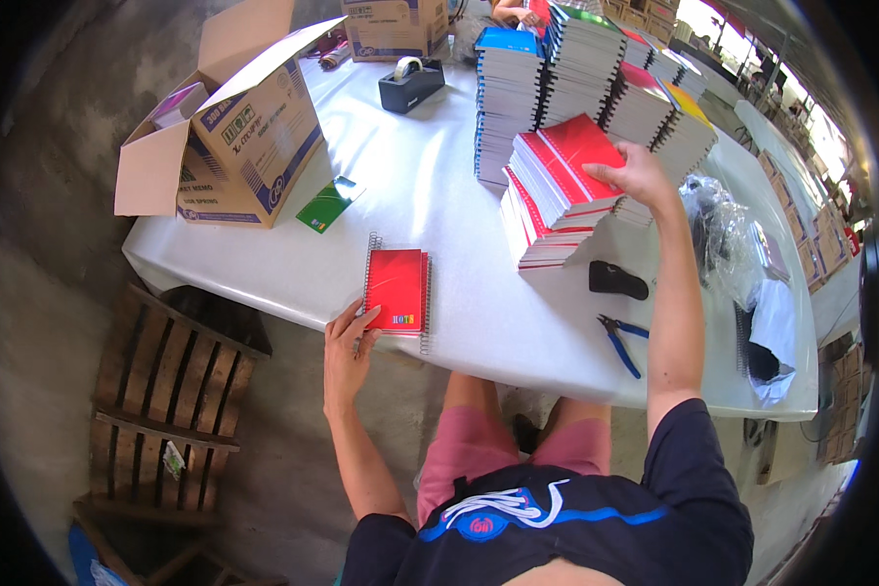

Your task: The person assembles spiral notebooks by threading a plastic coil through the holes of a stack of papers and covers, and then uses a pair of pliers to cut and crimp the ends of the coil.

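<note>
At the table's near edge lies a small stack of red spiral notebooks (397,288), with wire coils along its sides. My left hand (347,347) is closed on its lower left corner, fingertips on the top cover. Farther right, my right hand (640,178) reaches to a tall pile of red-covered notebooks (566,181). Its thumb lies on the top cover and its other fingers bend round the far right edge, partly hidden. Right of that pile are a black pouch-like object (617,280) and blue-handled pliers (623,344).
Tall stacks of notebooks (508,103) stand behind the red pile. A green card (329,204), a tape dispenser (411,86) and an open carton (249,132) are to the left. Clear plastic wrap (725,230) lies at right. Another person's hand (520,14) shows at the far side.
</note>
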`<state>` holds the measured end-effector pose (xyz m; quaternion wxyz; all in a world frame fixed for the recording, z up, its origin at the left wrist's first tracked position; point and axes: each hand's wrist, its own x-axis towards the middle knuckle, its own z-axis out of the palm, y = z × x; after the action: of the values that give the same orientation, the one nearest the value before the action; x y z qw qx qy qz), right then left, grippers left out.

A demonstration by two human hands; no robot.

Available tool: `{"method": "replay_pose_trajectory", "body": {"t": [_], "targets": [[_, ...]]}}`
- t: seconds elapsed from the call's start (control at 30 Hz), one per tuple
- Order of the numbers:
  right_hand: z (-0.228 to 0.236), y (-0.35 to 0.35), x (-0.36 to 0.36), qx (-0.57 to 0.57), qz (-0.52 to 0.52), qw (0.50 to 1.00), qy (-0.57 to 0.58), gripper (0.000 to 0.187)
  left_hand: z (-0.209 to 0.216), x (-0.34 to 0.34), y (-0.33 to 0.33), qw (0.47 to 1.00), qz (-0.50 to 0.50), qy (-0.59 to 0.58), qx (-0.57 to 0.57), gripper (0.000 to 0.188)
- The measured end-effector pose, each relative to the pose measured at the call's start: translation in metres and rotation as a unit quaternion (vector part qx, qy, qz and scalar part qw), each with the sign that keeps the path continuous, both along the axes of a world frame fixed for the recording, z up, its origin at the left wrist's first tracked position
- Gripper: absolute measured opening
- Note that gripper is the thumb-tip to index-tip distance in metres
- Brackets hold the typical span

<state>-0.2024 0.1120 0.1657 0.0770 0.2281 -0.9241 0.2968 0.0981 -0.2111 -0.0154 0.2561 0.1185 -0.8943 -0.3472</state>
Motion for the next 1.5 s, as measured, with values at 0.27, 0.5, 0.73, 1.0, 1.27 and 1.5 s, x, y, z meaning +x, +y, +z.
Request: {"method": "replay_pose_trajectory", "body": {"t": [0.27, 0.5, 0.73, 1.0, 1.27, 1.5], "targets": [[-0.017, -0.027, 0.158, -0.169, 0.106, 0.972, 0.125, 0.044, 0.083, -0.016, 0.09, 0.898, -0.037, 0.257, 0.355, 0.061], [-0.092, 0.058, 0.158, -0.189, 0.084, 0.976, -0.065, 0.05, 0.086, -0.035, 0.145, 0.977, -0.073, 0.059, 0.191, 0.018], [-0.15, 0.183, 0.083, 0.226, -0.264, 0.937, 0.019, 0.028, 0.052, -0.073, 0.183, 0.945, -0.104, -0.06, -0.304, 0.008], [-0.119, 0.164, 0.099, 0.038, -0.102, 0.96, 0.26, 0.036, 0.021, -0.07, 0.188, 0.963, -0.031, 0.08, -0.256, 0.038], [-0.108, 0.051, 0.179, -0.172, 0.125, 0.973, -0.092, 0.029, 0.018, -0.083, 0.197, 0.965, 0.02, 0.11, -0.236, 0.037], [-0.123, 0.042, 0.169, -0.22, 0.112, 0.967, -0.062, 0.016, 0.013, -0.085, 0.2, 0.967, 0.025, 0.124, -0.222, 0.036]]}}
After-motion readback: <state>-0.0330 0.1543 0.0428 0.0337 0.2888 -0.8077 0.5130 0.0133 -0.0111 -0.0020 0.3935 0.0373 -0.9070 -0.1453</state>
